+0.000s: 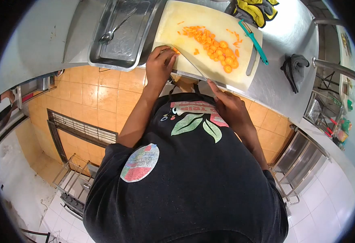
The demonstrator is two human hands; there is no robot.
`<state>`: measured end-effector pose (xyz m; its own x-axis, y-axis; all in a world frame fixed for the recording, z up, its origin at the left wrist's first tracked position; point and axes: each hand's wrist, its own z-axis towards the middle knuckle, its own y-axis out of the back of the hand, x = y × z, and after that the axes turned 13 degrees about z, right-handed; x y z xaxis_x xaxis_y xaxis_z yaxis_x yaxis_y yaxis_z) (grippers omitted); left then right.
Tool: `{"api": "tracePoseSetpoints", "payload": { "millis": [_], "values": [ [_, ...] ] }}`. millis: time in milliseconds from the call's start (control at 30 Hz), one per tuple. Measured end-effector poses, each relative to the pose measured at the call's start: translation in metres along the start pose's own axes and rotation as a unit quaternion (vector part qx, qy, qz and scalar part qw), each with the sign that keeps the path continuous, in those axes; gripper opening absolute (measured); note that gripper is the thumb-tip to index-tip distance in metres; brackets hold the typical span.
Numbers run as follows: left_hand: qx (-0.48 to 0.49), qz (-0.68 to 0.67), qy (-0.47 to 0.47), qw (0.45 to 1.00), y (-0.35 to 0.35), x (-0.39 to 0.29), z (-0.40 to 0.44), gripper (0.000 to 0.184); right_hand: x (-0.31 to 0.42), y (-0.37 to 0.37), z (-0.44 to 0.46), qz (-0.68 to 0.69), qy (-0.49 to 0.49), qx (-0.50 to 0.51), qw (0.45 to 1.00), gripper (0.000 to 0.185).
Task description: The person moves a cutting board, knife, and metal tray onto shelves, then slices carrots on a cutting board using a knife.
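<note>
My right hand is closed round the handle of a knife, its blade slanting up and left across the near edge of the white cutting board. Close to the blade's tip, my left hand pinches a small orange carrot piece against the board; the fingers partly cover it. Beyond the blade lies a pile of cut carrot, chopped bits on the left and round slices on the right. A few loose shreds lie about it. A teal peeler rests across the board's right side.
Left of the board stands a metal tray with a spoon in it. Yellow and grey gloves lie at the board's far right edge. A grey cloth item sits on the steel table.
</note>
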<state>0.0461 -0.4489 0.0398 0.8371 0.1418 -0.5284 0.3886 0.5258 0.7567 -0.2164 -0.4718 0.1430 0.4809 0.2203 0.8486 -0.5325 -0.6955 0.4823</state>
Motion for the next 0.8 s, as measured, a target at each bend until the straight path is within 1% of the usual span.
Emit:
{"api": "tracePoseSetpoints", "payload": {
  "millis": [67,233,267,333,533,633,733,800],
  "values": [
    [0.0,0.0,0.004,1.0,-0.003,-0.002,0.001,0.014,0.003,0.001,0.0,0.001,-0.012,0.001,1.0,0.06],
    [0.016,-0.031,0.022,0.999,-0.003,-0.002,0.0,0.017,0.002,0.002,0.001,-0.01,-0.002,-0.01,1.0,0.058],
    [0.012,-0.022,0.01,1.0,-0.002,-0.001,0.0,0.017,0.004,0.003,0.001,-0.011,0.001,-0.015,1.0,0.057],
    [0.002,-0.003,-0.012,1.0,0.0,0.001,0.0,0.018,0.008,0.005,0.001,-0.02,-0.024,0.003,1.0,0.058],
    [0.021,0.013,-0.017,1.0,0.001,-0.001,0.001,0.021,0.01,0.005,0.003,-0.036,-0.046,0.014,0.998,0.062],
    [0.023,-0.004,-0.004,1.0,-0.002,0.003,-0.001,0.022,0.015,0.008,0.004,-0.05,-0.07,0.025,0.996,0.062],
    [0.022,0.032,-0.037,0.999,0.001,0.004,-0.004,0.028,0.019,0.011,0.008,-0.066,-0.088,0.044,0.993,0.062],
    [0.048,0.042,-0.065,0.996,0.004,0.008,-0.008,0.033,0.017,0.012,0.01,-0.071,-0.082,0.059,0.992,0.064]
  ]
}}
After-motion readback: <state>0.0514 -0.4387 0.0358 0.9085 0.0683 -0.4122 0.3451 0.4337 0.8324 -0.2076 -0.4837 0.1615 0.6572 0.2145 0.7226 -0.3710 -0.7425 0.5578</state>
